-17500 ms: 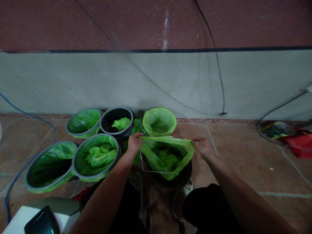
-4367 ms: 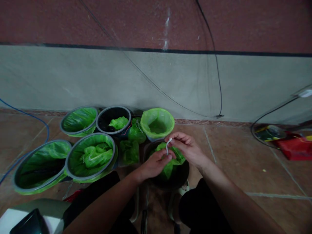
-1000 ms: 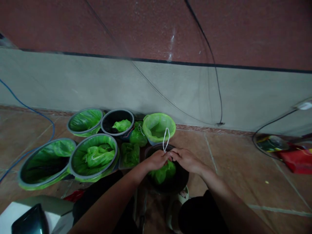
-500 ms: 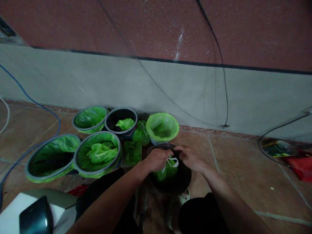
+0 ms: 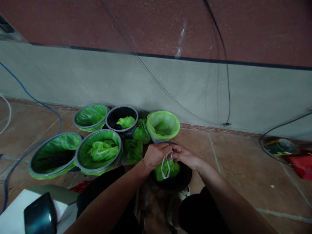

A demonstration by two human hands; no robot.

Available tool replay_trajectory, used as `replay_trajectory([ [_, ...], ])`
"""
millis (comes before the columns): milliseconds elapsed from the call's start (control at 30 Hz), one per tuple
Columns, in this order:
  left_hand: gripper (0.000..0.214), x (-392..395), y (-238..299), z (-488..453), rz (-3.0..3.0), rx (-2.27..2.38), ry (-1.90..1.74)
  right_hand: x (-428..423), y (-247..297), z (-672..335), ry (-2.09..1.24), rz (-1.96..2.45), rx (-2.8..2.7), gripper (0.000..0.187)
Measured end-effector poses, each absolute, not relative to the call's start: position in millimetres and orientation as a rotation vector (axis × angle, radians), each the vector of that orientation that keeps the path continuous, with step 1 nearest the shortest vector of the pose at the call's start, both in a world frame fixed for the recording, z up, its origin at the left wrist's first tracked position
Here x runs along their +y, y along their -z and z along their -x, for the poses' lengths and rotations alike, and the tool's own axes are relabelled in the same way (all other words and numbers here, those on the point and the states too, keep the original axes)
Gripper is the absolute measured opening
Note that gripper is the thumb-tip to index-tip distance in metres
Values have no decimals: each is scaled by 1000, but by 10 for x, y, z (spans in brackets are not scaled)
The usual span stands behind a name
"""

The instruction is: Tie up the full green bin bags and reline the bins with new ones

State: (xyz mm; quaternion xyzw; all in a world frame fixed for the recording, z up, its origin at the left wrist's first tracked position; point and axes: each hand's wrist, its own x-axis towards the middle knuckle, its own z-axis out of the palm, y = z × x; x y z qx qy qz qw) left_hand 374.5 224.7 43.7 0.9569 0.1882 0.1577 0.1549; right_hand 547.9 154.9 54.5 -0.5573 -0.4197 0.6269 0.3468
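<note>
Between my knees stands a dark round bin [image 5: 185, 182] with a bunched green plastic bag [image 5: 173, 169] inside. My left hand [image 5: 158, 156] and my right hand [image 5: 185, 156] meet over the bin's far side, fingers closed and close together. They pinch the bag's white drawstring [image 5: 165, 174], whose loop hangs down over the green plastic. The fingertips partly hide each other and the pinched part of the string. Behind the hands is a small bin [image 5: 162, 138] lined with a pale green bag.
To the left stand several grey-rimmed bins, one a green-lined bin [image 5: 98, 167] holding a tied bag. A phone [image 5: 40, 213] lies on a white box [image 5: 14, 208]. A blue cable [image 5: 31, 96] crosses the floor; a red item [image 5: 301, 165] lies far right. A wall [image 5: 146, 84] rises behind.
My hands have come together over the bin; before, they were apart. The drawstring loop now hangs lower and longer. The view has shifted slightly.
</note>
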Motion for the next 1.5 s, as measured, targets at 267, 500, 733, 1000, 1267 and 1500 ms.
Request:
replay_trajectory([
  [267, 34, 2190, -476, -3780, -2714, 762, -487, 1557, -463, -5521, -1424, 1594, -1121, 21],
  [500, 35, 2171, -517, -3788, -2680, 883, -180, 1566, -359, -5655, -760, 2177, -1630, 21],
  [733, 30, 2301, -442, -3745, -2310, 1158, -136, 1494, -328, -5795, -682, 2585, -1635, 15],
  [1000, 38, 2199, -405, -3916, -1223, 870, -438, 1549, -440, -5760, -856, 1994, -1560, 24],
  [1267, 19, 2192, -275, -3949, -1336, 725, -442, 1512, -623, -5615, -1123, 1583, -1536, 30],
  [1500, 26, 2139, -322, -3925, -1707, 634, -381, 1553, -524, -5540, -1246, 1596, -1126, 49],
])
